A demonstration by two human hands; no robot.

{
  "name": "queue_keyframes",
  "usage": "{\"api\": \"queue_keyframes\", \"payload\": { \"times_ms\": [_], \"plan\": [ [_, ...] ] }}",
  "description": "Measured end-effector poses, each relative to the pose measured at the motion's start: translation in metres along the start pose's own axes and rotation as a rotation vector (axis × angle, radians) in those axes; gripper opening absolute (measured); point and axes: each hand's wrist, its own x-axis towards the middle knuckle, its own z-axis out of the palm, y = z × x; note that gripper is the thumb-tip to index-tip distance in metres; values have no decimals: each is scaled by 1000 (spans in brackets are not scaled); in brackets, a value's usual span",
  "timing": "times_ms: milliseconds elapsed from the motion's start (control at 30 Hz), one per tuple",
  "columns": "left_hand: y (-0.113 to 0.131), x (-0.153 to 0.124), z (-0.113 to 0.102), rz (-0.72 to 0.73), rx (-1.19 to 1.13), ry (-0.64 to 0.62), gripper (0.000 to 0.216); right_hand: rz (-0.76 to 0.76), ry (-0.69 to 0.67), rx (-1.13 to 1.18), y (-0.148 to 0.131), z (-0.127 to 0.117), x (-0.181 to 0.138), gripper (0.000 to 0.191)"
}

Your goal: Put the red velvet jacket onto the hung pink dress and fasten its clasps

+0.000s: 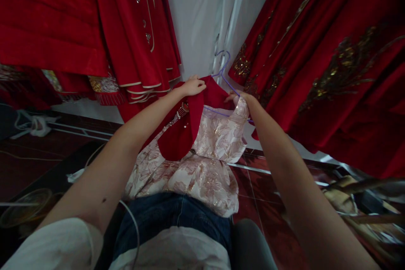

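A pale pink dress with a shiny floral pattern hangs on a thin purple hanger, its skirt spread over my lap. Over one side of the dress lies a red jacket with a beaded ornament near its edge. My left hand is closed on the upper edge of the red jacket, by the hanger's left arm. At the other shoulder my right hand grips the dress strap and hanger, fingertips showing against the red cloth. Part of the hanger is hidden under the fabric.
Red garments with pale trim hang on the left, and red gowns with gold embroidery on the right. A white wall stands behind. A clear plastic container is at lower left; cluttered materials lie at lower right.
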Motion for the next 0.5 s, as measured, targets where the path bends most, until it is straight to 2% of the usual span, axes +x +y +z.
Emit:
{"api": "queue_keyframes", "payload": {
  "times_ms": [67, 167, 267, 300, 367, 500],
  "plan": [
    [-1, -4, 2, 35, 112, 6, 28, 56, 45, -24, 4, -4, 5, 30],
    [-2, -8, 2, 67, 159, 12, 30, 69, 200, -66, 9, -17, 6, 27],
    [-1, -10, 3, 86, 147, 19, 30, 34, 384, -268, 22, -47, -4, 19],
    [0, -10, 4, 88, 147, 19, 30, 51, 409, -348, 27, -60, -9, 20],
    [4, -11, 7, 85, 161, 20, 29, 92, 397, -460, 37, -86, -22, 24],
    [14, -17, 16, 73, 196, 35, 28, -25, 322, -724, 42, -123, -52, 31]
  ]
}}
